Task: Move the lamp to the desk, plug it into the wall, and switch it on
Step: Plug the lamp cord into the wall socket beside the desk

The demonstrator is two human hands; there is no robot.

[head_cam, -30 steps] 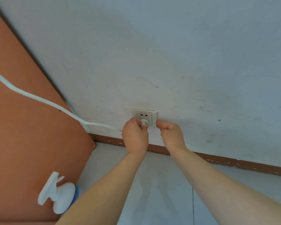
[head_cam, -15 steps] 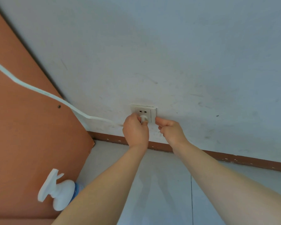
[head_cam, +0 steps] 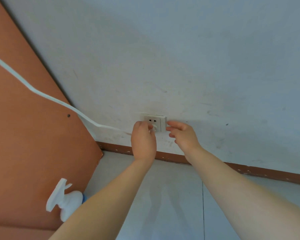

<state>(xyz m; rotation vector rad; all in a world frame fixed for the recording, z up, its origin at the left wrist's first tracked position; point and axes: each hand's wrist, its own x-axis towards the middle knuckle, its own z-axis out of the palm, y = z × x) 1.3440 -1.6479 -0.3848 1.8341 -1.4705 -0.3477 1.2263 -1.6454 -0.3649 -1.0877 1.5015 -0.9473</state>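
A white wall socket (head_cam: 156,120) sits low on the pale wall. My left hand (head_cam: 143,142) grips a white plug (head_cam: 154,127) pressed against the socket's lower holes. A flat white cord (head_cam: 47,97) runs from the plug up and left across the orange panel. My right hand (head_cam: 183,134) hovers just right of the socket, fingers loosely curled and apart, holding nothing. The lamp itself is out of view.
An orange-brown panel (head_cam: 24,135) fills the left side. A white spray bottle (head_cam: 66,200) lies at its foot. A brown skirting board (head_cam: 249,170) runs along the wall above the grey tiled floor (head_cam: 171,205).
My right hand has come off the socket's edge and its fingers have spread. My left hand stays on the plug at the socket. The view has shifted slightly.
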